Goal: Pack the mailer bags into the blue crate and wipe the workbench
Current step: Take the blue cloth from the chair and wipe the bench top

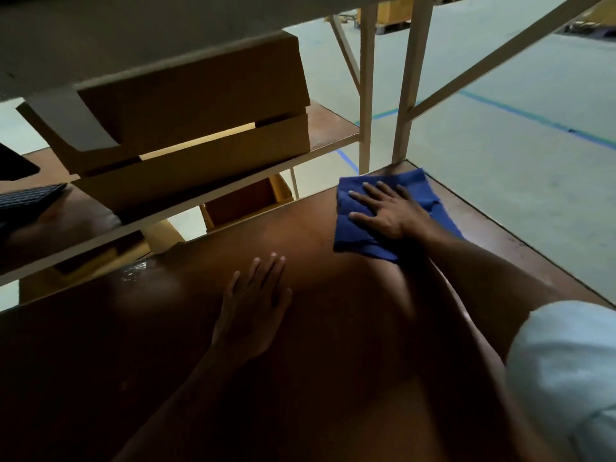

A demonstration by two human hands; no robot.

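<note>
A blue cloth (353,233) lies flat on the brown workbench (140,345) near its far right corner. My right hand (388,211) presses down on the cloth with the fingers spread. My left hand (255,303) rests flat on the bare bench top in the middle, fingers apart, holding nothing. No mailer bags and no blue crate are in view.
A shelf (330,141) behind the bench carries folded cardboard boxes (196,128). A dark keyboard (26,198) sits at the left edge. Cream frame posts (366,95) rise at the far right corner. A small wet patch (135,273) glistens on the bench. Beyond the right edge is grey floor.
</note>
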